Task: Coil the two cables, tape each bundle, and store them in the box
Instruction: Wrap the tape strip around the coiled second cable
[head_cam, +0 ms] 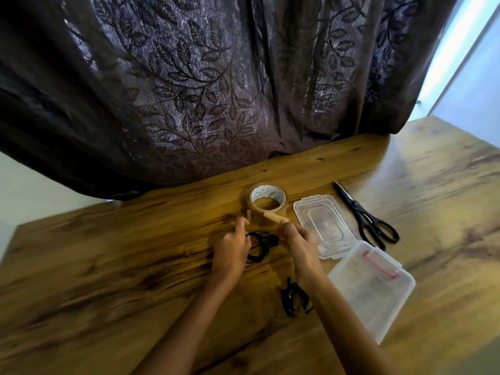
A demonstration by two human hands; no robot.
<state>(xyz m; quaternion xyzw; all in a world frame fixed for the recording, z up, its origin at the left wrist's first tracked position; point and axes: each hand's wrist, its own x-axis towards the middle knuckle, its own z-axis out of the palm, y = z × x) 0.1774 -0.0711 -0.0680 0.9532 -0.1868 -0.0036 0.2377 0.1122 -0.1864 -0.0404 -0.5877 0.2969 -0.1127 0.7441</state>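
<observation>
A brown tape roll [267,203] stands on the wooden table [108,266]. My right hand [300,240] pinches the loose tape end at the roll's front. My left hand [232,246] rests on the table beside the roll, fingers near its left side, partly covering a coiled black cable [258,246]. A second coiled black cable [293,297] lies nearer me, partly under my right forearm. The clear plastic box [370,288] sits open to the right, its lid [322,226] lying flat beside it.
Black scissors [365,216] lie behind the box at the right. A dark leaf-patterned curtain [216,90] hangs along the table's far edge. Bare wood stretches to the left and front.
</observation>
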